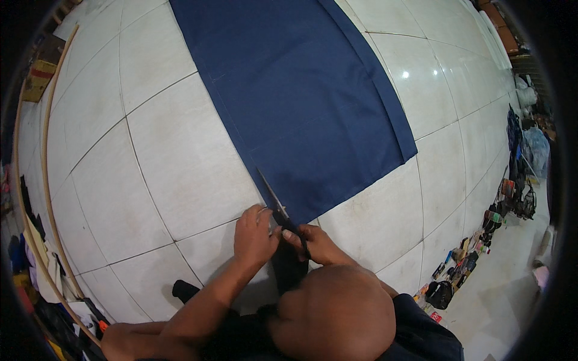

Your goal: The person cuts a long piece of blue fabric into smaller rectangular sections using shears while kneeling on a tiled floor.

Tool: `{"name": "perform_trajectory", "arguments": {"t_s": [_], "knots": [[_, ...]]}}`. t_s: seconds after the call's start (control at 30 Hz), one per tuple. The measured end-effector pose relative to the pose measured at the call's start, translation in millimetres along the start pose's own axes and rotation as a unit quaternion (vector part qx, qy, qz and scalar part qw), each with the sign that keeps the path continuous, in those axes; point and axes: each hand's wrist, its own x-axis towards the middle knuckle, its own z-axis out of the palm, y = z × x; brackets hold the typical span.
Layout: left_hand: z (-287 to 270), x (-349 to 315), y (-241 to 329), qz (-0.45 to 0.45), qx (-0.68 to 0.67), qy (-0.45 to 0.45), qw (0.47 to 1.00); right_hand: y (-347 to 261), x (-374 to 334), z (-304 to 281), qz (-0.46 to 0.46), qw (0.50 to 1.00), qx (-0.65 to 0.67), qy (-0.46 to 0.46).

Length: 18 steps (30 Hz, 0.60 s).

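A long piece of navy blue cloth [301, 114] lies flat on the floor, with faint chalk-like lines along its left side. My right hand [310, 240] is closed round the black handles of a pair of scissors [278, 201], whose blades point up and left at the cloth's near left edge. Beside the blades, my left hand [256, 233] has its fingers curled at that edge and seems to pinch the cloth. A dark strip of fabric [289, 268] hangs below the hands. A rounded bare shape at the lower edge hides part of my right forearm.
Pale tiles [180, 132] surround the cloth. Long wooden strips [51, 126] curve along the left, near a cardboard box [41, 75]. Small packets and tools [460, 265], a black bag [439, 295] and clear plastic bags [534, 144] line the right side.
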Motion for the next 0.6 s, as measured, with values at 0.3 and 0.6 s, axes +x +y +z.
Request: {"name": "perform_trajectory", "arguments": {"t_s": [0.3,0.6], "knots": [[36,-5,-16,0.146,0.098,0.025,0.984,21,9,6,-0.043,0.998,0.035,0.023],[36,-9,-18,0.128,0.158,0.005,0.979,13,6,23,-0.012,0.999,-0.003,0.034]]}}
